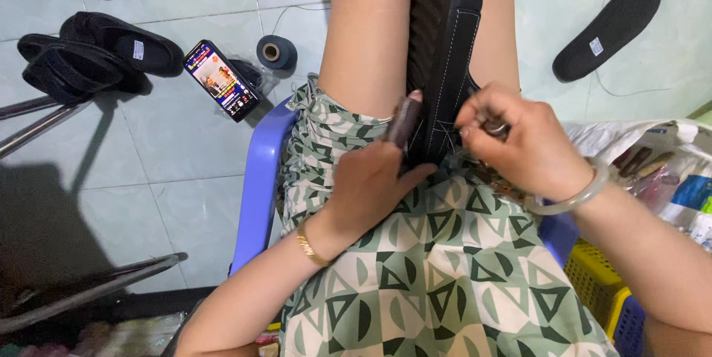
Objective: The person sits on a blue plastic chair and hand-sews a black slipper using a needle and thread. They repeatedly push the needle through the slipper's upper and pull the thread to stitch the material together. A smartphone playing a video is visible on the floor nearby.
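Observation:
A black shoe (443,38) with white stitching lies sole-up between my knees, clamped by my legs. My left hand (374,179) presses against its near end, the forefinger wrapped in a dark finger guard (404,121). My right hand (519,142) is closed on a small metal tool (495,129) at the shoe's edge, where white thread (445,131) runs through the seam. A gold bracelet is on my left wrist and a pale bangle on my right.
I sit on a blue plastic stool (259,179). On the tiled floor lie a lit phone (222,79), a dark thread spool (276,51), black shoes (96,49) at left and a black insole (608,27) at right. A plastic bag (653,157) and yellow basket (593,275) stand right.

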